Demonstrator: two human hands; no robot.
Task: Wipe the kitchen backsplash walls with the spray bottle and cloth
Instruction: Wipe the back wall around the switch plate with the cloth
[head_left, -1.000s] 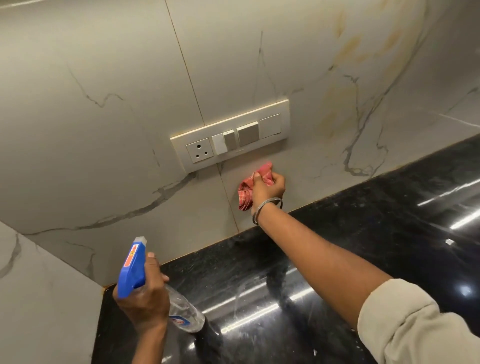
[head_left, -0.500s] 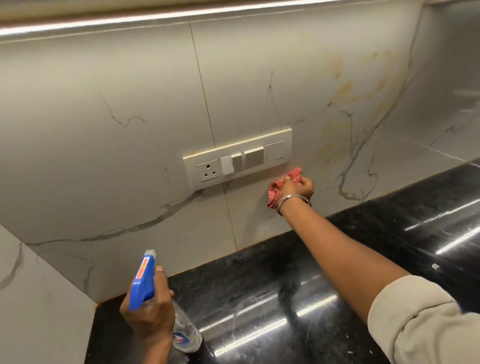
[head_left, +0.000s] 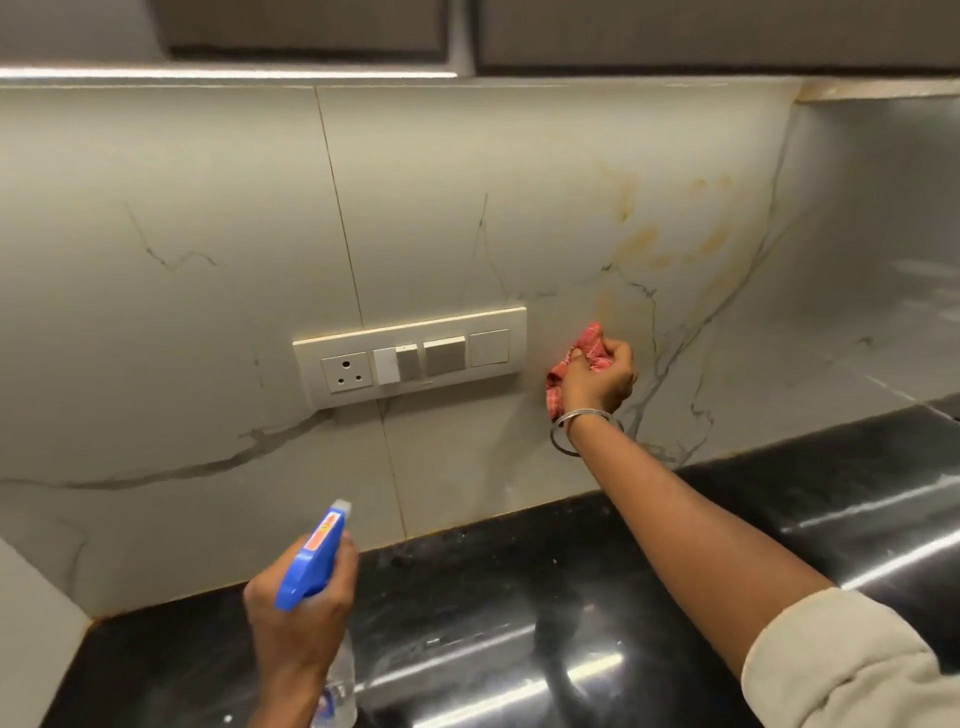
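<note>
Wipe marble backsplash (head_left: 208, 234) in firm overlapping strokes above black counter (head_left: 519, 597), avoiding switch plate (head_left: 410, 356). Spray bottle (head_left: 311, 566) clasped in left grip (head_left: 296, 623) over counter; red cloth (head_left: 587, 345) bunched in right grip (head_left: 597, 382), pressed on tile just beside plate.

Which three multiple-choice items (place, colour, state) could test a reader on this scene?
1. Where is the cloth from the switch panel? A left B right C above
2. The spray head of the bottle is: A blue B green C white
3. The left hand: A hangs open B grips the bottle C presses a switch

Answers: 1 B, the right hand holds it past the panel's right end; 2 A, the head is blue; 3 B, fingers curl round the bottle.
</note>
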